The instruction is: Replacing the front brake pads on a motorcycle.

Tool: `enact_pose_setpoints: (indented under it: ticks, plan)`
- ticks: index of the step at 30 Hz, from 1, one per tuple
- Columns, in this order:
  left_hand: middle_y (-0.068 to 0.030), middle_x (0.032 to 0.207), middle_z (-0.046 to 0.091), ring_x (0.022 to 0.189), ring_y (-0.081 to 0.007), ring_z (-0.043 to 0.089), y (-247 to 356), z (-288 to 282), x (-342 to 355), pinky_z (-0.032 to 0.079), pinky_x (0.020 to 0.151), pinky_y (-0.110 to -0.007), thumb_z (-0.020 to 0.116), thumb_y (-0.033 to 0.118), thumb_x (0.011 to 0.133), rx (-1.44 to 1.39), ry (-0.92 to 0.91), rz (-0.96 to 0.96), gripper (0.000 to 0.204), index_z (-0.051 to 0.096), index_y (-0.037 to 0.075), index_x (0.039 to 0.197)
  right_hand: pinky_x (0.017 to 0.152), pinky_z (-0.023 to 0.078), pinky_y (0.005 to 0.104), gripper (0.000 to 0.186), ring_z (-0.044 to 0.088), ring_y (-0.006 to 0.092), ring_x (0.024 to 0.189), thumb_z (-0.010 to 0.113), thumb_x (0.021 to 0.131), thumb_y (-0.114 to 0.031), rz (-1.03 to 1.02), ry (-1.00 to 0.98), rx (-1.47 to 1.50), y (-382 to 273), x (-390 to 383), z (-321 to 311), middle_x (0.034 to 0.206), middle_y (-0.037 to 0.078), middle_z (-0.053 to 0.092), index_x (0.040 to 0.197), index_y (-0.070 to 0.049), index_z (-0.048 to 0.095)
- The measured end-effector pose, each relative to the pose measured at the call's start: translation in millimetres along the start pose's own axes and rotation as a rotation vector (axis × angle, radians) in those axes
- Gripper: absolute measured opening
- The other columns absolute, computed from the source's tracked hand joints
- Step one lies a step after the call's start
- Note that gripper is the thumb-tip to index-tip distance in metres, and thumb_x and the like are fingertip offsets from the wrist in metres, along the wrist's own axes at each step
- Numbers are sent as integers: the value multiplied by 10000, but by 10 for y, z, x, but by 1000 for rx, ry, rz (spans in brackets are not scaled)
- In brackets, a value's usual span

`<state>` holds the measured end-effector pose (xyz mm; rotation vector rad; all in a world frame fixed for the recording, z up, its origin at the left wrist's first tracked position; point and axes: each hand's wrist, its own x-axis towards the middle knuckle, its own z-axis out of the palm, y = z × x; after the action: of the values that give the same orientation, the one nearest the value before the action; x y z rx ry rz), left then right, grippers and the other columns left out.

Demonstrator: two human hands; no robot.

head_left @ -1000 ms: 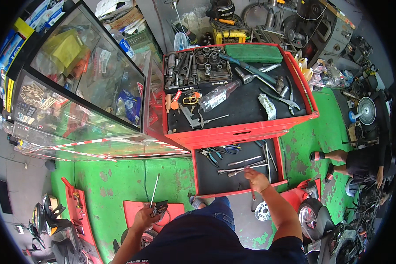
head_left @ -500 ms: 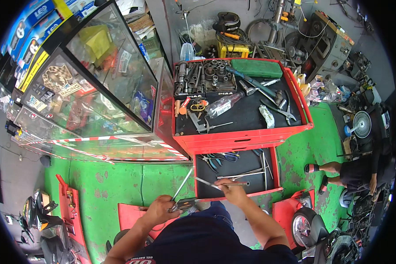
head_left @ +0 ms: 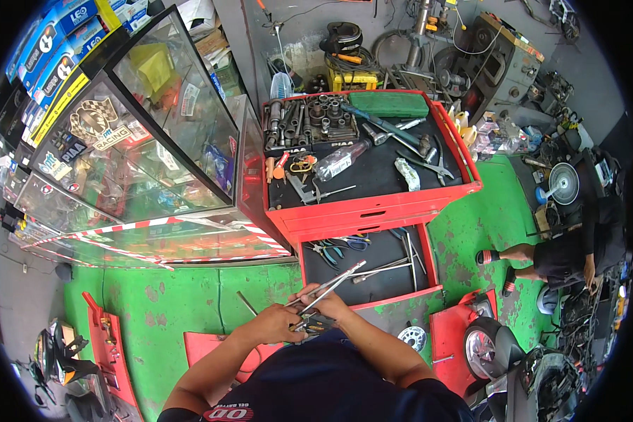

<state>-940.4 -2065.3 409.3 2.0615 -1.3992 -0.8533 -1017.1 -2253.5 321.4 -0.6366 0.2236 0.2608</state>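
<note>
My left hand (head_left: 273, 322) is closed around a bundle of slim metal tools, their exact kinds partly hidden by the fingers. A thin rod (head_left: 246, 304) sticks out past its left side. Against it, my right hand (head_left: 327, 307) grips long silver metal rods (head_left: 343, 276) that point up and right over the open drawer. Just beyond the hands is the red drawer (head_left: 373, 302). Inside lie blue-handled pliers (head_left: 325, 254) and long T-handle wrenches (head_left: 387, 269).
Above the drawer, the red tool cabinet (head_left: 373, 205) carries sockets (head_left: 316, 118), a hammer (head_left: 394, 129), pliers (head_left: 429, 166), a plastic bottle (head_left: 341, 160) and a green case (head_left: 390, 105). A glass display case (head_left: 155, 141) stands left. Another person (head_left: 570, 246) is at right, near motorcycle parts.
My right hand has moved left and down from the drawer to meet my left hand, bringing its rod along. The rods now lie close together. The view has shifted slightly.
</note>
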Motion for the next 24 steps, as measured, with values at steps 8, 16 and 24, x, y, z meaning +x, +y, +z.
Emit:
enact_pose_setpoints:
  ticks: [8, 16, 24]
  plan:
    - [-114, 787, 627, 726, -351, 646, -17, -31, -312, 519, 689, -469, 758, 388, 788, 101, -66, -113, 345, 676, 55, 747, 855, 586, 325, 373, 711, 193, 965, 723, 953, -157, 189, 214, -439, 419, -232, -649, 1060, 114, 727, 1266, 28, 641]
    - [-134, 727, 626, 698, -342, 648, -424, 77, -1350, 519, 665, -452, 765, 397, 786, 86, -14, -174, 358, 714, 43, 793, 886, 584, 437, 263, 700, 302, 971, 665, 978, -171, 558, 828, -334, 580, -961, -1516, 1097, 164, 699, 1204, -39, 644]
    - [-98, 556, 629, 472, -184, 623, -811, 675, -2212, 491, 488, -373, 796, 325, 806, -290, 324, -996, 350, 719, -15, 779, 906, 587, 508, 205, 681, 410, 1038, 527, 888, 68, 267, 961, 85, 448, -546, -1885, 1129, 258, 629, 1092, 73, 535]
